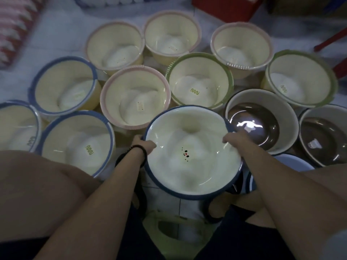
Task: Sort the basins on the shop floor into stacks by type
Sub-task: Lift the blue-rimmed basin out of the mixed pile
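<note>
I hold a cream basin with a dark blue rim and a small face print [189,139] in front of me, above the floor. My left hand [144,146] grips its left rim, thumb inside. My right hand [235,140] grips its right rim. Around it stand stacks of cream basins: blue-rimmed ones [75,143] at the left, pink-rimmed ones [135,96] in the middle and back, green-rimmed ones [200,81] to the right. Brown-lined basins [261,121] stand at the right.
My knees frame the view at both lower sides. A yellowish item [174,224] lies on the tiled floor between my legs. A red box [225,6] and a red stool leg [330,40] stand at the back right. Striped goods [15,25] lie far left.
</note>
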